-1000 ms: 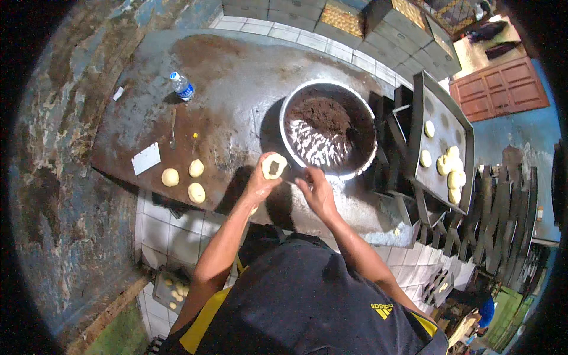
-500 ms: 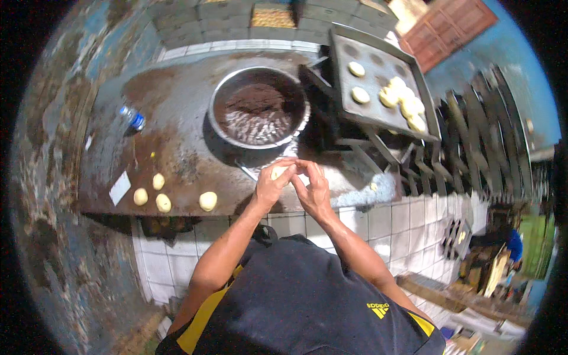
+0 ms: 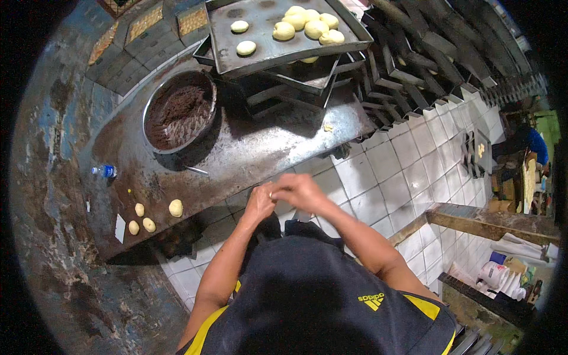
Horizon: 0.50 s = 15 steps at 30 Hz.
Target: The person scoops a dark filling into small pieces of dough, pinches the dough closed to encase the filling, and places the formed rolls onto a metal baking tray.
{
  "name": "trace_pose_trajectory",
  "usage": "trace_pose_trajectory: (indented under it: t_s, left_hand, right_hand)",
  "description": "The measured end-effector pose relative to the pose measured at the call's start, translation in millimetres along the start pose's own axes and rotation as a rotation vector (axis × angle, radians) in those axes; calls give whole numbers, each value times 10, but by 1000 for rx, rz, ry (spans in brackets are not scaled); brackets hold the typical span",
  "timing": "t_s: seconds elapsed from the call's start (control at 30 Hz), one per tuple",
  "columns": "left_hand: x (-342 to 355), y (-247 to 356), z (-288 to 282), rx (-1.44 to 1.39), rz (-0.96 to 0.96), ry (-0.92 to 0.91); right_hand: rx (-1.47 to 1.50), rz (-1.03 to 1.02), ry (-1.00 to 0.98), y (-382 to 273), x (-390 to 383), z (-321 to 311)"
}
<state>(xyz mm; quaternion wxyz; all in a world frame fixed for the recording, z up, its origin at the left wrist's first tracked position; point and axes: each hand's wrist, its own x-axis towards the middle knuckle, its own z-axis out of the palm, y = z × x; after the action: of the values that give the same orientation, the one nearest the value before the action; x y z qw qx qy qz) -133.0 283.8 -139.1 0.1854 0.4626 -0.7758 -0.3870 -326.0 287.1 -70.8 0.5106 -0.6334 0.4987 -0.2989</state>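
Note:
My left hand (image 3: 260, 202) is closed in front of my chest, past the near edge of the work table (image 3: 248, 160). Against its thumb side, my right hand (image 3: 299, 192) has its fingers bent together, partly smeared by motion. The ball of dough seen in my left hand a moment ago is now hidden by the fingers. On the table to the left lie several pale dough balls, the nearest to my hands being a round one (image 3: 176, 207). A metal bowl (image 3: 147, 131) holding a dark brown crumbly filling (image 3: 180, 109) stands beyond my hands.
A dark baking tray (image 3: 260, 65) with pale dough pieces (image 3: 315, 29) rests on stacked trays at the back. A small bottle (image 3: 105, 171) and a white card (image 3: 120, 228) lie at the table's left. More trays lean at right, above a white tiled surface (image 3: 384, 157).
My view has swung to the right, so the table, bowl and trays sit further left. My right hand's fingers have folded in over my left hand, covering the dough ball.

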Motion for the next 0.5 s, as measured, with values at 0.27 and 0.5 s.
trace_pose_trajectory:
  t_s: [0.27, 0.5]
  left_hand:
    - [145, 371, -299, -729, -602, -44]
    - [452, 881, -399, -1397, -400, 215]
  right_hand:
    - [-700, 37, 731, 1748, 594, -1143]
    - [-178, -298, 479, 514, 343, -761]
